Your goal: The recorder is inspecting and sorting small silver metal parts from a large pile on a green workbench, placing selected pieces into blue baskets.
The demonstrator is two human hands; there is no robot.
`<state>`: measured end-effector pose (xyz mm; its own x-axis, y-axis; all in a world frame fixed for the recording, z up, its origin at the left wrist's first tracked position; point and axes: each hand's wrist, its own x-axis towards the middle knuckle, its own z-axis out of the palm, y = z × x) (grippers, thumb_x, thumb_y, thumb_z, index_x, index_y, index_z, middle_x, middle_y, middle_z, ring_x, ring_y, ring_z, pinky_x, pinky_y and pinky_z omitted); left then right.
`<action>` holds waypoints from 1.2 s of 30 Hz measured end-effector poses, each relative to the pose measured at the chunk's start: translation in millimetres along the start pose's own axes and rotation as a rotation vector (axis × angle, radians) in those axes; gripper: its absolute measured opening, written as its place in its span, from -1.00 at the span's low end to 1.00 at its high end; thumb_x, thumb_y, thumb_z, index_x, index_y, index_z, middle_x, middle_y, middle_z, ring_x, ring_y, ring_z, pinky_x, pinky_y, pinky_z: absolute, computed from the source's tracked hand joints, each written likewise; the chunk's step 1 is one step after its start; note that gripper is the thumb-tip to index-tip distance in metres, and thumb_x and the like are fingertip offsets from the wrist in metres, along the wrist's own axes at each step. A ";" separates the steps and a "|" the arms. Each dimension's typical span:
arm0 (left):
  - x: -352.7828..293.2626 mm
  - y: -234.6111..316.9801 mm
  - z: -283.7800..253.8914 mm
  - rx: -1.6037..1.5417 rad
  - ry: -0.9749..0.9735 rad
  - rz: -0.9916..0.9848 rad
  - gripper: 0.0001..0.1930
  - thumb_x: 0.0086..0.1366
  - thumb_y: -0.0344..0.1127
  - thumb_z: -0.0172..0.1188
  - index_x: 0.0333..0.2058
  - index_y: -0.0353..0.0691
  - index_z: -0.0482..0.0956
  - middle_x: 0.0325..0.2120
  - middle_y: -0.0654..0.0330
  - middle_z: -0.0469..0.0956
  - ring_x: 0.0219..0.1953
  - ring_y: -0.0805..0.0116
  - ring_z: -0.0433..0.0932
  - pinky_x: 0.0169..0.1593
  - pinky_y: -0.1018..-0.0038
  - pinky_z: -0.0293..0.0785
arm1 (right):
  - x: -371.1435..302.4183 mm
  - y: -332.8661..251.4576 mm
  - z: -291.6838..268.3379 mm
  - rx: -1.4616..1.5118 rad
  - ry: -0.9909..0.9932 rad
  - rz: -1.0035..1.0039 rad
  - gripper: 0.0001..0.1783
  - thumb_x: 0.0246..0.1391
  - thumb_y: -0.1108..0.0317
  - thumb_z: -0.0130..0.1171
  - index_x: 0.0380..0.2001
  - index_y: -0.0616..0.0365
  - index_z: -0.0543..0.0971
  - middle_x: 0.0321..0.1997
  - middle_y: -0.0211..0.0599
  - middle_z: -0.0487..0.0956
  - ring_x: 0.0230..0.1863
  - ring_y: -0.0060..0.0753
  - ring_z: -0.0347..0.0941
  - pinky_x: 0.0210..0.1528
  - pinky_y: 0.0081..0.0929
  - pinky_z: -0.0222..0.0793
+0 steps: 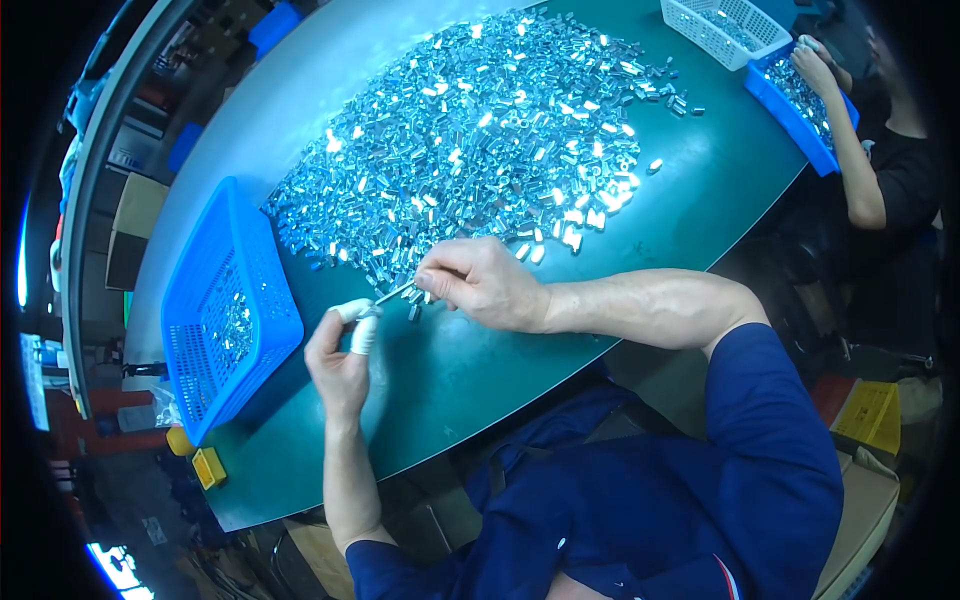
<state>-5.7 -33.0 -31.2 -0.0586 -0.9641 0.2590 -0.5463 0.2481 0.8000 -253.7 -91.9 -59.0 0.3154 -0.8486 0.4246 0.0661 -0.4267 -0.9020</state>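
My left hand (345,350), with white coverings on its thumb and forefinger, is closed in a pinch. A small shiny metal piece (375,311) shows at its fingertips, mostly hidden by them. My right hand (482,284) grips a thin metal rod (396,292) between thumb and bent fingers. The rod slants down to the left, and its far end meets the left fingertips. Just beyond both hands spreads a large heap of small silvery metal parts (480,140). One loose metal part (414,313) lies on the green tabletop below the rod.
A blue perforated basket (190,365) holding some metal parts stands left of my left hand. Near it sits a small yellow box (208,468). At the far right are a white basket (722,42) and a blue bin (775,112), where another person's hands (815,65) work. The green table (440,400) curves toward me.
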 end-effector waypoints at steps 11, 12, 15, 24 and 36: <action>32.6 34.0 -72.8 0.765 0.505 0.356 -0.78 0.33 -0.44 0.34 -0.06 -0.26 0.70 -0.09 0.05 0.68 -0.03 0.21 0.64 0.00 0.35 0.54 | 4.1 -0.3 -6.2 0.229 0.005 0.252 -0.70 0.41 0.22 0.18 -0.26 0.28 0.63 -0.42 -0.38 0.63 -0.45 -0.66 0.51 -0.42 -0.59 0.47; 26.3 35.6 -50.9 0.587 0.384 0.256 -0.77 0.30 -0.44 0.36 -0.06 -0.22 0.71 -0.10 0.08 0.69 -0.05 0.20 0.64 0.00 0.33 0.54 | 3.5 -0.4 -6.7 0.209 0.015 0.238 -0.71 0.41 0.22 0.18 -0.25 0.27 0.63 -0.42 -0.39 0.63 -0.46 -0.68 0.50 -0.42 -0.61 0.47; 5.5 18.6 3.9 0.523 0.003 0.256 -0.73 0.14 -0.42 0.48 -0.15 -0.24 0.70 -0.24 0.06 0.66 -0.15 0.08 0.63 -0.07 0.26 0.55 | 4.5 -0.9 -3.4 0.200 -0.008 0.254 -0.71 0.41 0.22 0.19 -0.26 0.26 0.62 -0.43 -0.40 0.63 -0.46 -0.69 0.50 -0.42 -0.61 0.47; -7.2 -2.2 45.6 0.490 -0.015 0.139 -0.76 0.15 -0.43 0.46 -0.22 -0.29 0.63 -0.31 0.10 0.59 -0.23 0.12 0.60 -0.17 0.28 0.53 | 1.5 -2.5 -4.6 0.200 -0.044 0.246 -0.71 0.41 0.23 0.18 -0.25 0.28 0.63 -0.42 -0.38 0.63 -0.45 -0.69 0.50 -0.43 -0.62 0.47; -6.1 -20.3 28.1 -0.737 0.114 -0.359 -0.75 0.45 -0.43 0.21 0.06 -0.32 0.57 -0.16 0.16 0.66 -0.20 0.40 0.67 -0.11 0.53 0.61 | -1.9 3.1 1.3 -0.011 -0.170 0.118 -0.77 0.36 0.28 0.22 -0.28 0.25 0.65 -0.47 -0.39 0.60 -0.49 -0.65 0.49 -0.44 -0.59 0.42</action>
<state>-17.8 -34.8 -64.2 0.1221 -0.9908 -0.0583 0.1744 -0.0364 0.9840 -252.9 -91.1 -62.7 0.4758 -0.8284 0.2955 0.0094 -0.3311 -0.9435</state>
